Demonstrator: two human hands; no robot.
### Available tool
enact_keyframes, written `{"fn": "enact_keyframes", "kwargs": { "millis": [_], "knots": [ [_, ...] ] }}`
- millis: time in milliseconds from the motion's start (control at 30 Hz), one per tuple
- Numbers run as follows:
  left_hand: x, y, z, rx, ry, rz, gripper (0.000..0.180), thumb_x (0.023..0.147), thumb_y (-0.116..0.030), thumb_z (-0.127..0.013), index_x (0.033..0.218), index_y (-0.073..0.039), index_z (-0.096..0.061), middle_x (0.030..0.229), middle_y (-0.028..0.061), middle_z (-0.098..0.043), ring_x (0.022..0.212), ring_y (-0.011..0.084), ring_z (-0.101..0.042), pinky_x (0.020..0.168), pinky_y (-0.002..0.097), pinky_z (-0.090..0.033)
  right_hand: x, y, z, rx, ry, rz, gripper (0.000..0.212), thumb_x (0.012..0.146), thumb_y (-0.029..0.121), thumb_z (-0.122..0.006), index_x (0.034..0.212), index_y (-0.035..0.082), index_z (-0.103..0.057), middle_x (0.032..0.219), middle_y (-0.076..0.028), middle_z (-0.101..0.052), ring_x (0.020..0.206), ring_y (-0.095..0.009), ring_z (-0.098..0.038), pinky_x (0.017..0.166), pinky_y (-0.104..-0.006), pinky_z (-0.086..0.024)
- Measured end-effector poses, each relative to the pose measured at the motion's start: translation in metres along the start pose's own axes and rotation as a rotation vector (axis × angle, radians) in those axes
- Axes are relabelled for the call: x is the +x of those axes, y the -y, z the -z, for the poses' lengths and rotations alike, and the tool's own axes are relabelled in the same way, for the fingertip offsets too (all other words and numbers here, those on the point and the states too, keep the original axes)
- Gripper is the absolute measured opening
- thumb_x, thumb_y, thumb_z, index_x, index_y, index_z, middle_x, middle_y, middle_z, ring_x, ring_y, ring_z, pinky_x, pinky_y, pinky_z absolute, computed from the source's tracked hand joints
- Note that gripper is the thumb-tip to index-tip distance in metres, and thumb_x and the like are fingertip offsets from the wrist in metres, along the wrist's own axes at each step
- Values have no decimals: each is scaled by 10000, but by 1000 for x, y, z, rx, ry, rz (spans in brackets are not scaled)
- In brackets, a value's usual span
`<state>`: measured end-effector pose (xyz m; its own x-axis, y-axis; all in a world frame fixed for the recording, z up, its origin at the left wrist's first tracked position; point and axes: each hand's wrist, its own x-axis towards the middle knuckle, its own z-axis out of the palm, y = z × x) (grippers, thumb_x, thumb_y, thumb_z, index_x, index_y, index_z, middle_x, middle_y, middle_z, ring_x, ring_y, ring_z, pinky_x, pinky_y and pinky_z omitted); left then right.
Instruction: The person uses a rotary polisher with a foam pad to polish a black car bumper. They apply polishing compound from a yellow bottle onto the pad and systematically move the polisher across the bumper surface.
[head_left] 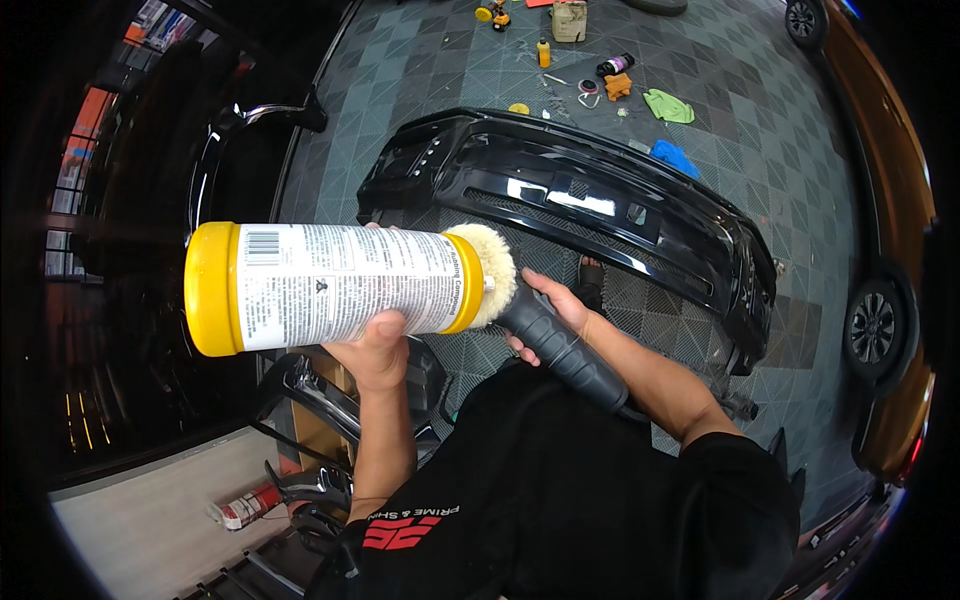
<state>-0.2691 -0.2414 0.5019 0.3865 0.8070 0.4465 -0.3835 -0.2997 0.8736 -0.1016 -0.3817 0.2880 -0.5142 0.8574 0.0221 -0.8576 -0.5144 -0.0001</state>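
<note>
My left hand [378, 355] is wrapped round a large yellow bottle [345, 280] with a white printed label. The bottle lies almost level in the air, its right end at the cream wool pad [492, 265] of a polisher. Whether liquid is coming out cannot be seen. My right hand [560, 305] grips the polisher [565, 350] by its dark ribbed handle, thumb on the upper side and fingertips showing beneath. Beyond both hands, a glossy black car bumper [590, 195] rests above the tiled floor.
On the grey tiled floor [800, 215] farther off lie a blue cloth [675, 158], a green cloth [668, 106], an orange cloth [618, 87] and a small yellow bottle [544, 53]. A brown car [900, 300] stands at right. Glossy black panels [300, 375] are at left.
</note>
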Motion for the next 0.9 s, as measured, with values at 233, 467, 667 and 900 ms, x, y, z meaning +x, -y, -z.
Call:
{"fn": "enact_keyframes", "kwargs": {
  "millis": [233,467,667,900],
  "knots": [
    [-7,-1,12,-32,-69,39,972,808,-351,-892,1549,-30,-350,1401,244,-578,1286,369,-631,1106,502,-535,2,0,6,5,15,-13,880,1045,734,-296,1423,-31,-511,995,-344,-660,785,-434,-746,646,-519,-658],
    [-15,-3,38,-73,-119,49,1012,810,-357,-898,1572,-19,-322,1405,245,-578,1285,360,-638,1104,505,-541,0,6,8,28,12,-29,889,1042,742,-279,1432,-25,-503,991,-344,-652,785,-437,-740,648,-521,-652],
    [-19,0,41,29,-138,51,979,823,-361,-890,1550,2,-344,1356,234,-616,1237,343,-668,1075,476,-564,-1,8,5,26,-12,-41,921,1038,752,-264,1424,-54,-491,987,-342,-650,769,-441,-733,641,-526,-650],
    [-7,-2,49,51,-194,-20,833,858,-336,-860,1475,32,-440,1280,184,-653,1143,276,-699,1023,418,-575,-5,5,-5,-5,-70,-21,873,1049,727,-278,1353,-38,-568,944,-329,-684,736,-406,-765,613,-488,-671]
  ]
}}
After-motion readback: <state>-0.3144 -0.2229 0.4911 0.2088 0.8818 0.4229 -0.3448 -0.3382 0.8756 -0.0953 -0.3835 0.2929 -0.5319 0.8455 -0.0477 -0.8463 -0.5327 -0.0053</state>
